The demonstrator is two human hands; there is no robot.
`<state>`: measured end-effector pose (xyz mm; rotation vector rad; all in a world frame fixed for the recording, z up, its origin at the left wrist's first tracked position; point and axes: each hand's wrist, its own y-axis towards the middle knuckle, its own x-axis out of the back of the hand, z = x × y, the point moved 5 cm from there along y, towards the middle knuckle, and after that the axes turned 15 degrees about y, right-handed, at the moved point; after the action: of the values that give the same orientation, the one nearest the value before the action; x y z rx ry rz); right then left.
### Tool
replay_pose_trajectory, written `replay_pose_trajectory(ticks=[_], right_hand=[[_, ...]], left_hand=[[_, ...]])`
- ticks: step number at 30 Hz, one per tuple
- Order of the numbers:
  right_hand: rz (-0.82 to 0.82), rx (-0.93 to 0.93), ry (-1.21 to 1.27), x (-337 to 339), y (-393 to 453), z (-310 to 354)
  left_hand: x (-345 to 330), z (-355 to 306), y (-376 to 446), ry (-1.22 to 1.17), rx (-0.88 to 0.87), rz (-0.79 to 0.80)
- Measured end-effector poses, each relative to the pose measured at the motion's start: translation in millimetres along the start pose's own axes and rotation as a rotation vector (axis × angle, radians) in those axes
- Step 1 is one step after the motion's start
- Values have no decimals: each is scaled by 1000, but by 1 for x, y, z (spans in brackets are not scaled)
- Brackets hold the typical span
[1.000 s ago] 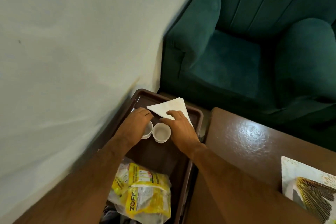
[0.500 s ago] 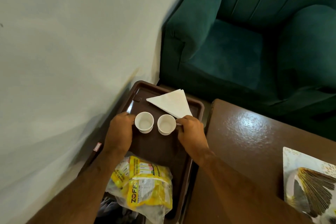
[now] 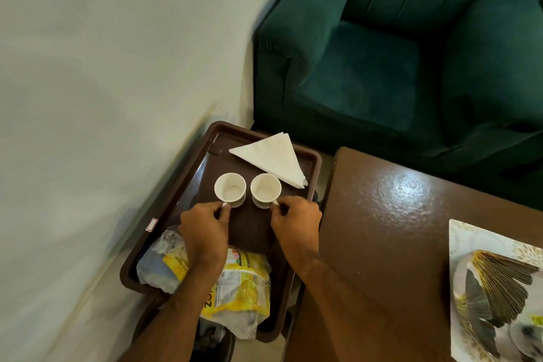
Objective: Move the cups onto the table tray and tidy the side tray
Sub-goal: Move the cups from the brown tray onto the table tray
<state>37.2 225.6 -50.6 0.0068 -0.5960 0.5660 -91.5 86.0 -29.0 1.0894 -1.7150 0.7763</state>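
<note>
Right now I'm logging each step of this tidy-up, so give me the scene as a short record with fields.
left hand: pinching the handle of the left cup
right hand: pinching the handle of the right cup
cups: both upright, look empty, side by side over the brown side tray
napkin: folded in a triangle at the tray's far end
snack packet: yellow, at the tray's near end
table: right of the tray, patterned tray at its right edge
</note>
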Motion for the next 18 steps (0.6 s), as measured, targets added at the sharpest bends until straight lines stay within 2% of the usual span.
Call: replay_pose_trajectory(ticks=[10, 18], right_hand=[[-143, 65, 139, 68, -22, -5], [-260, 109, 147, 178, -43, -46]], left_hand=[[18, -59, -46, -61, -25, -92], [5, -149, -112, -27, -83, -56]])
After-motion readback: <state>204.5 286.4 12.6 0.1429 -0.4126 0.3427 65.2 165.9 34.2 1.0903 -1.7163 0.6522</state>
